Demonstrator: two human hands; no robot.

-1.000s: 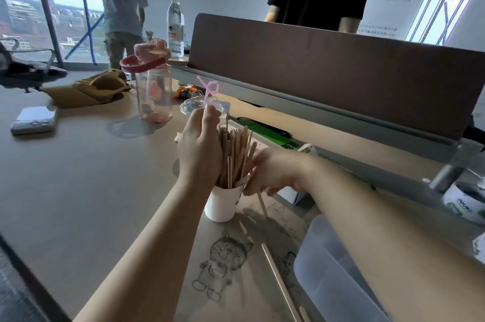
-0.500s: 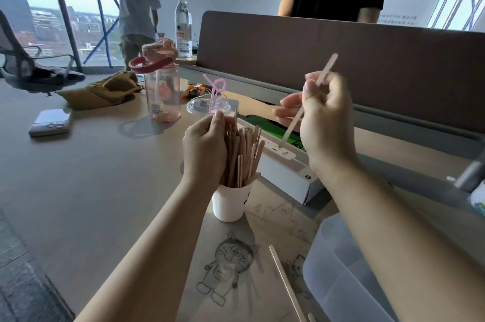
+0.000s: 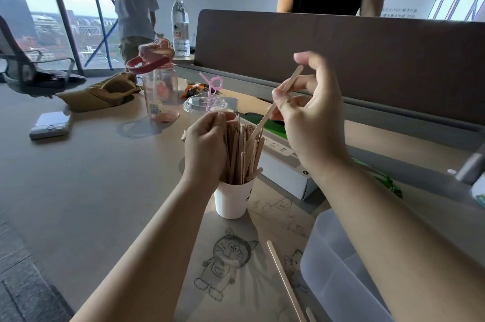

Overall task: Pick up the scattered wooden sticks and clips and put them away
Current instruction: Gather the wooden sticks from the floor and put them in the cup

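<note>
The right hand [image 3: 309, 117] pinches one thin pale wooden stick [image 3: 263, 120], its tip at the packed bundle of wooden sticks [image 3: 242, 154], which the left hand [image 3: 207, 148] grips in the small white paper cup [image 3: 232, 201] at mid-desk. Risk: the tip jams — the light cup topples, spilling everything.

Your left hand [image 3: 206, 148] curls round the bundle of pale wooden sticks [image 3: 241, 154]. Your right hand [image 3: 312, 122], raised higher, pinches one thin flat wooden stick [image 3: 262, 122] between thumb and fingertips.

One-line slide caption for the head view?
Right hand pinches a wooden stick, tip at the white cup, while the left hand grips the bundle of sticks standing in it.
</note>
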